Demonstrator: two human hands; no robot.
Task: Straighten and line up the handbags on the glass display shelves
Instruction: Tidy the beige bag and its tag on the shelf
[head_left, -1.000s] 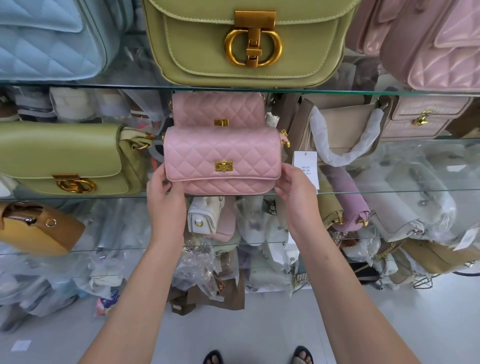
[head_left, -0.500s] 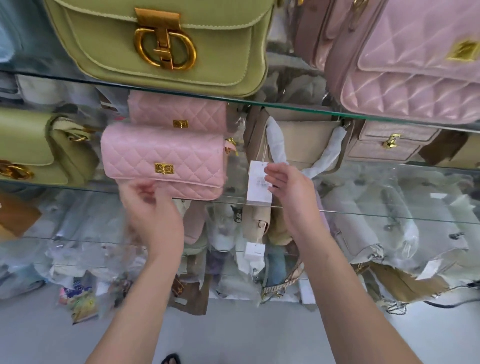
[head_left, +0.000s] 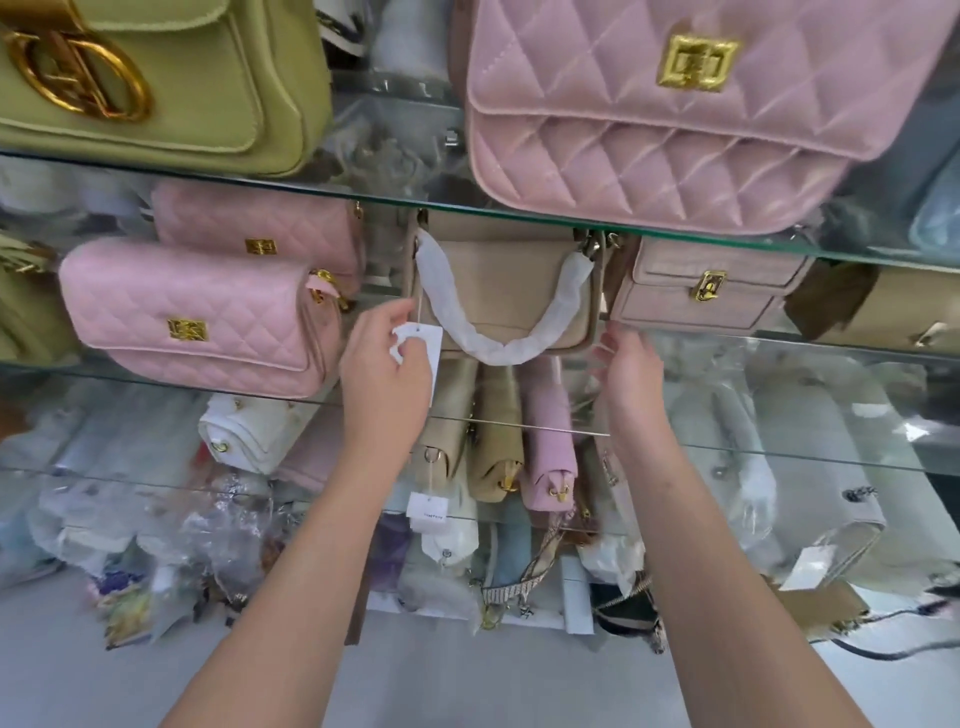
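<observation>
i saw the beige bag (head_left: 498, 270) lay sideways on the glass shelf (head_left: 831, 344), just above and between both hands, left hand (head_left: 387, 369) pinching its white tag (head_left: 428, 343), right hand (head_left: 631, 371) spread loose.

A smooth pale grey floor (head_left: 467, 675) fills the view at six o'clock. At eight o'clock a heap of crumpled clear plastic wrapping (head_left: 218, 525) lies with a colourful printed packet (head_left: 127, 608) just beside it. At four o'clock a thin black cable (head_left: 893, 649) trails across the floor.
</observation>
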